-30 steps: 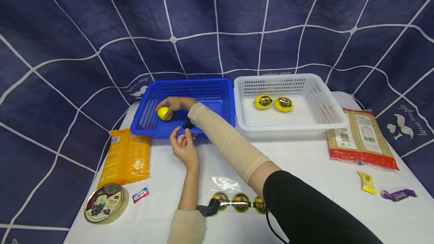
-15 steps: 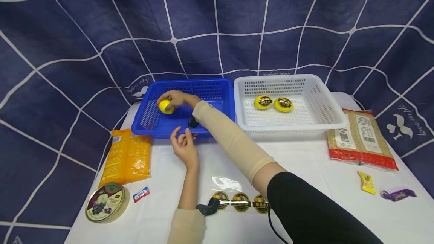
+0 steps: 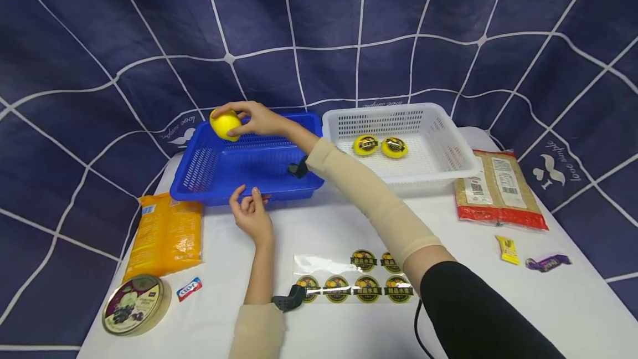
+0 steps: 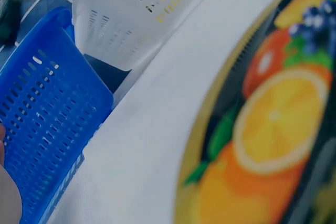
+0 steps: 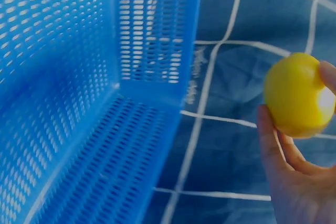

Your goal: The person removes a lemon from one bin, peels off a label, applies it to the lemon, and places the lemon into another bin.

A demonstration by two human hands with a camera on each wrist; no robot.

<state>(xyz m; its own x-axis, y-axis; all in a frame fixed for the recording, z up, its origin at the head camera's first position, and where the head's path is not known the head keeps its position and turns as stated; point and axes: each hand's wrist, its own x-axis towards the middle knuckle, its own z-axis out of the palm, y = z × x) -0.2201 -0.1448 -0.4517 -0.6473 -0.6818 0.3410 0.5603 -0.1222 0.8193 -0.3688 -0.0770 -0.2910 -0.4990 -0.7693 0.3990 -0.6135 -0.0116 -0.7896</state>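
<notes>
Right hand lifting a yellow ball above a blue basket; left hand at the basket's near rim.

The right hand [image 3: 259, 119] grips the yellow ball [image 3: 225, 124] between curled fingers and thumb, holding it in the air over the far left corner of the blue basket [image 3: 209, 173]. The left hand [image 3: 251, 215] rests with relaxed fingers touching the basket's near wall, its grip holding nothing. Beside it on the white surface [image 3: 324, 220] stands a white basket [image 3: 448, 148] containing two yellow round packs [image 3: 380, 146]. An orange packet [image 3: 164, 234] lies left of the left hand.
</notes>
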